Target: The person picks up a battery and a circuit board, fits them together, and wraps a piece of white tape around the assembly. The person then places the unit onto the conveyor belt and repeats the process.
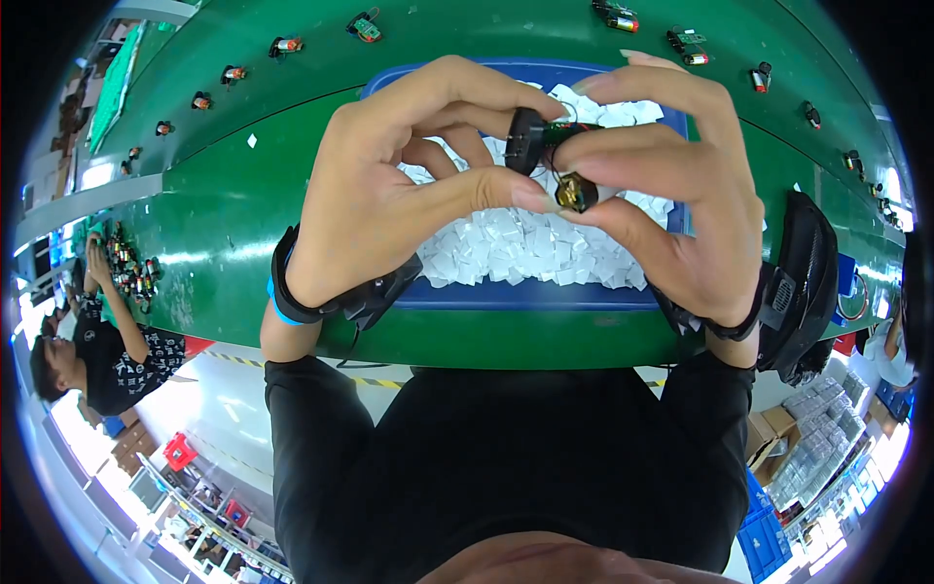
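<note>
A small motor part [553, 161] was held up close to the camera, above a blue tray [545, 294], and was gripped from both sides by 2 hands. The left hand [389, 200] was curled, with its thumb and fingertips pressed against a round black disc at the left end of the part. The right hand [681, 195] was pinched around the other end, where a green piece and a brass-coloured fitting could be seen between the thumb and the forefinger. Thin dark wires were seen running along the part, though where they ended could not be told.

The tray was filled with small white squares [520, 248] piled loosely, and it was set on a green conveyor belt [224, 214] that curved across the view. Dark straps were worn at both wrists, the left one with a blue band showing beneath it.

Farther along the belt, 2 rows of small motors [287, 45] were laid out well apart from one another, some fitted with green boards. At the far left, another person [107, 341] in a dark patterned shirt was seen with hands raised to a cluster of similar parts [131, 268]. Stacked white trays [822, 428] were seen at the lower right.
</note>
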Demonstrator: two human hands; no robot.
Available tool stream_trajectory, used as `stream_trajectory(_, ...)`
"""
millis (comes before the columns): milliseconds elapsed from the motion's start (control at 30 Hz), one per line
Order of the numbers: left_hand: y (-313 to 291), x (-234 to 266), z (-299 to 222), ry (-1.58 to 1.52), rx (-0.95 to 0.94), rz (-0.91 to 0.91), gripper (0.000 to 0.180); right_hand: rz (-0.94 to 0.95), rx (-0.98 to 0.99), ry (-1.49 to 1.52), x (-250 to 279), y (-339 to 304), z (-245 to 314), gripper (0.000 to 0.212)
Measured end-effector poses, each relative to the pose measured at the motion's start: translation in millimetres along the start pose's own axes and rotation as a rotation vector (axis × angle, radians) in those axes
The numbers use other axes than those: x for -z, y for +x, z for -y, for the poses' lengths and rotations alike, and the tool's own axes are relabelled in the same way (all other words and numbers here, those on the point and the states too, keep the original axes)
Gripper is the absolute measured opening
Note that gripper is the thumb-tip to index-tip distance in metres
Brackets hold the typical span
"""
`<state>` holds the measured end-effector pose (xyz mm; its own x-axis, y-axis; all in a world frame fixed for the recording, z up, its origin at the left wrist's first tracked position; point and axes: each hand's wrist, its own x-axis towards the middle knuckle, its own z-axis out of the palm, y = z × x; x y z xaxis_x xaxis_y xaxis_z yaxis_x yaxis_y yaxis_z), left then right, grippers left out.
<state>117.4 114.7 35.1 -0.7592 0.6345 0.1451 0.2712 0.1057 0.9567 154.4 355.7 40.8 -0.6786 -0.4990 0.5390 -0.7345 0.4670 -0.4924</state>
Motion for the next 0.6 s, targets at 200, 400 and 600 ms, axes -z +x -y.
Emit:
stream_trajectory(200,0,0,-7,-0.049,0.057,-0.046,0.048,-0.028,0.242,-0.371,-1,3,1,0.034)
stream_trajectory(400,-1,-4,-9,-0.198,0.100,-0.027,0.050,-0.198,0.234,-0.390,-6,-4,11,0.035)
stream_trajectory(600,-2,-11,-8,-0.323,0.137,-0.051,0.041,-0.253,0.306,-0.355,-9,-8,2,0.032)
